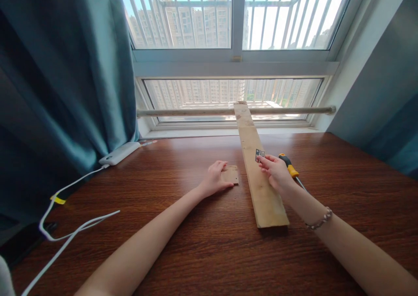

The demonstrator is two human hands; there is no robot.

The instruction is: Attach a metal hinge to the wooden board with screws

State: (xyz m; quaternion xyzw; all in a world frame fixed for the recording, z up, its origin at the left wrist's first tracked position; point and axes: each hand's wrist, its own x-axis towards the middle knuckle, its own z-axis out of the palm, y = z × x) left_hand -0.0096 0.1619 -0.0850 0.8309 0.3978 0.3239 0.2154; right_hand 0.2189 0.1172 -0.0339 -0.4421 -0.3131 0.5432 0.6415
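My left hand (pixel 216 177) grips a small flat wooden block (pixel 231 175) by its near and far edges, low over the table. Small dark holes show near the block's right edge. Between thumb and fingertips, my right hand (pixel 276 171) pinches a small metal hinge (pixel 258 154) above a long wooden board (pixel 261 191). The board runs away from me, its far end resting over the bar at the window. Just right of my right hand lies a screwdriver (pixel 288 164) with a black and yellow handle, its shaft partly hidden by my wrist.
A dark reddish-brown table (pixel 183 252) lies beneath everything. At its left edge are a white power strip (pixel 120 153) and a white cable (pixel 72 235). A horizontal bar (pixel 189 112) crosses before the window. A blue curtain (pixel 75 69) hangs at left.
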